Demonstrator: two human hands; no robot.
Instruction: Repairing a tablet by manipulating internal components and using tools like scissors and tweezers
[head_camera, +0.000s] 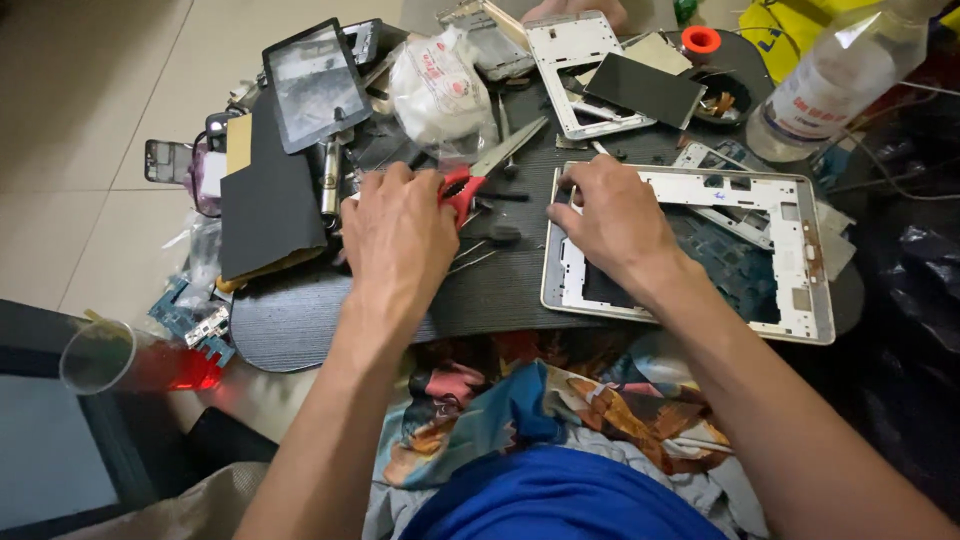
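Your right hand (612, 222) presses flat, fingers spread and clasping nothing, on the upper left corner of the tablet frame (690, 250), which lies on the dark mat (300, 310) just right of centre. That frame looks light, thin and stiff but likely to bend or crack at its narrow rails, so hold it by the wide outer rim, not the exposed board inside. Your left hand (398, 232) curls over the red scissor handles (460, 190); I cannot tell whether it truly grips them.
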